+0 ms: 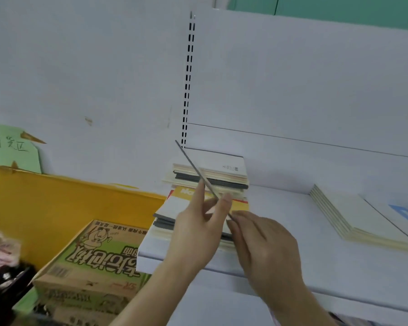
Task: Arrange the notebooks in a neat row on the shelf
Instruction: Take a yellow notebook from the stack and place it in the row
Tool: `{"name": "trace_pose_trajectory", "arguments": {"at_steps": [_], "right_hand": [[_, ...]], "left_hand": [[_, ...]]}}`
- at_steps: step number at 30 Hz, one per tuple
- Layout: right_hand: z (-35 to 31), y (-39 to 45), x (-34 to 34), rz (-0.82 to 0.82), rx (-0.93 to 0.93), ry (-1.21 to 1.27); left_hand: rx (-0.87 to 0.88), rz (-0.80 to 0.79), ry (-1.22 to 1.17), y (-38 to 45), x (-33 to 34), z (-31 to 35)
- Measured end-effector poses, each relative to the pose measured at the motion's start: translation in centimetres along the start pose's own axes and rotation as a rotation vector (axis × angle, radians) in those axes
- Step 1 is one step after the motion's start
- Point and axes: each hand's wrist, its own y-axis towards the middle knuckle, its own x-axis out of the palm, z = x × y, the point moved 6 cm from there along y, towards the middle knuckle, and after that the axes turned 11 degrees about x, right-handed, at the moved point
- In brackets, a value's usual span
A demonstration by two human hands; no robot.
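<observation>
hands: left hand (pixel 198 222) and right hand (pixel 264 243) both pinch thin notebook (pixel 199 175) edge-on at frame centre | behind: untidy stack (pixel 205 184) on shelf (pixel 316 267); flat pile (pixel 353 215) right | lower left: carton (pixel 92 260); yellow board (pixel 57 198)

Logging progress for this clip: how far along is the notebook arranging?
Early on. Done: a few pale notebooks lie fanned flat at the shelf's right. In hand: one thin notebook, seen edge-on, held by left hand and right hand above the stack. Left: the untidy stack at the shelf's left end is not yet sorted, and no row stands.
</observation>
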Motion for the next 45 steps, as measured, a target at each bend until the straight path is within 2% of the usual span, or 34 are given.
{"name": "trace_pose_trajectory", "arguments": {"at_steps": [4,6,8,10,12,13,14,19,21,23,25,27,29,31,36,40,42,45], "right_hand": [[-0.7,-0.9,1.7,-0.210,-0.047,0.193],[0.8,-0.5,1.2,-0.173,0.029,0.202],[3.0,0.3,1.3,-0.172,0.192,0.131],[4.6,0.3,3.7,-0.420,0.255,0.009],[5.2,-1.0,6.5,-0.743,0.179,-0.045],[5.4,-1.5,7.3,-0.829,0.142,-0.065],[5.4,-1.5,7.3,-0.836,0.114,-0.076],[5.1,1.3,3.7,-0.673,0.167,-0.058],[5.3,2.5,1.8,-0.484,0.197,-0.072],[4.9,3.5,-0.5,-0.270,0.235,0.014],[3.0,3.6,-2.1,-0.131,0.245,0.086],[0.2,2.5,-1.7,-0.075,0.232,0.119],[-2.7,0.6,0.1,-0.068,0.197,0.150],[-4.9,-1.2,1.9,-0.138,0.151,0.114],[-3.9,-3.2,2.1,-0.330,0.218,0.053],[-0.6,-3.0,-2.1,-0.206,0.219,0.095],[2.7,-3.6,-4.6,-0.137,0.338,0.035],[7.0,-4.7,-7.2,-0.150,0.583,-0.009]], "left_hand": [[0.074,0.177,-0.044,-0.3,-1.2,-0.2],[0.087,0.261,-0.067,-0.3,-2.9,-0.7],[0.072,0.324,-0.083,-0.3,-4.6,-1.2],[0.034,0.339,-0.100,-0.4,-5.9,-2.1],[0.003,0.331,-0.114,-0.8,-6.7,-2.7],[-0.004,0.323,-0.108,-1.0,-7.1,-3.0],[-0.007,0.312,-0.101,-1.2,-7.3,-3.1],[-0.019,0.366,-0.087,-2.1,-9.1,-3.5],[0.010,0.434,-0.100,-2.5,-10.3,-3.3],[0.031,0.465,-0.121,-2.5,-11.1,-2.9],[0.031,0.425,-0.167,-2.4,-10.8,-2.5],[0.041,0.328,-0.229,-2.3,-9.2,-1.7],[0.047,0.265,-0.317,-2.5,-7.0,-1.0],[0.033,0.252,-0.424,-2.8,-4.8,-0.5],[0.096,0.178,-0.490,-3.2,-1.0,1.5],[0.093,0.150,-0.487,-2.9,1.5,2.0],[0.133,0.140,-0.468,-3.2,3.6,3.2],[0.163,0.128,-0.436,-4.0,6.4,5.0]]}}
